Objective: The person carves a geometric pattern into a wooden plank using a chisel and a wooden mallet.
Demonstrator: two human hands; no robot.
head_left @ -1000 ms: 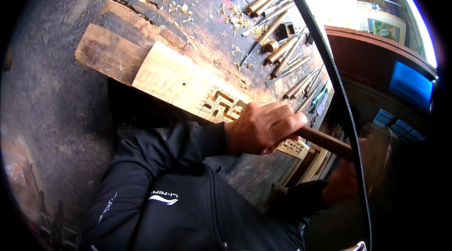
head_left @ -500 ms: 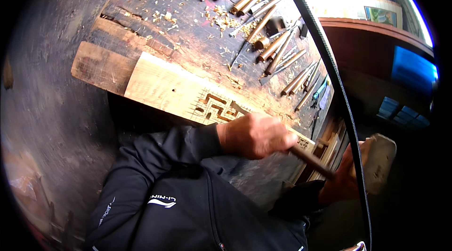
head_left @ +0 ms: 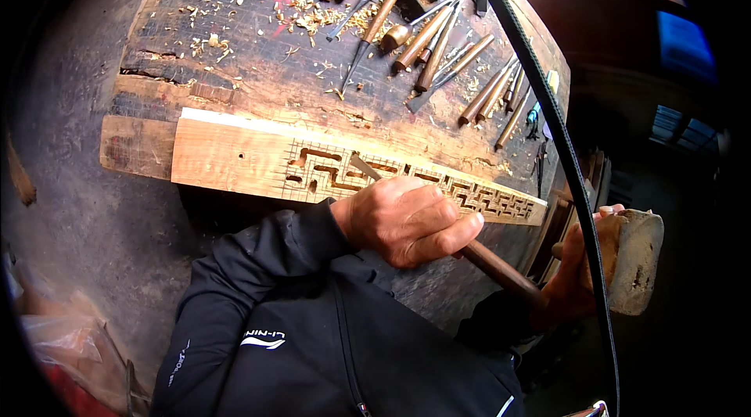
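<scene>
My left hand is closed around a chisel with a brown wooden handle, held at a slant. Its metal blade tip rests on the carved face of a pale wooden board. Dark grid lines and cut-through, maze-like slots cover the board's middle and right part, with a small hole left of them. To the right, near the chisel's butt end, my right hand grips a wooden mallet with a worn block head. The black cord partly hides that hand.
Beyond the board, a dark, worn workbench bears several wood-handled chisels and scattered shavings. A brown plank end juts out left of the board. A black cord crosses the view.
The view has shifted, so the bench and board appear lower and further left. Both hands keep their grips on the chisel and mallet.
</scene>
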